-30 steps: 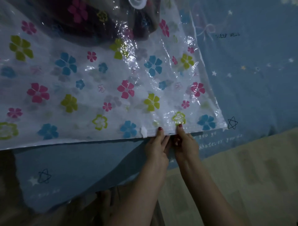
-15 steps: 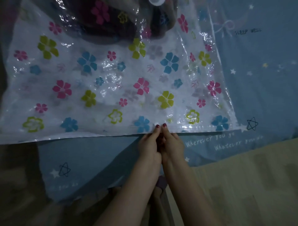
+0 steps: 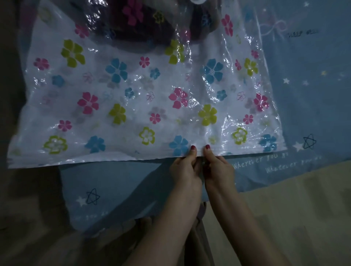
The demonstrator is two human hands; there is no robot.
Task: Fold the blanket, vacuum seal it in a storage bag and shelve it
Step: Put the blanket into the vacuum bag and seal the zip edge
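Observation:
A clear plastic storage bag printed with coloured flowers lies flat on a blue bedsheet. A dark folded blanket sits inside it at the far end, under a white valve cut off by the top edge. My left hand and my right hand are side by side at the bag's near edge, right of its middle. Each pinches the zip edge, thumb on top and fingers curled underneath.
The blue sheet with stars and white lettering covers the bed and hangs over its near edge. Pale tiled floor shows at the lower right. The left side is dark and hard to read.
My hands came together along the bag's near edge. The white slider clip seen left of my left hand a second ago is no longer visible. The view shifted left.

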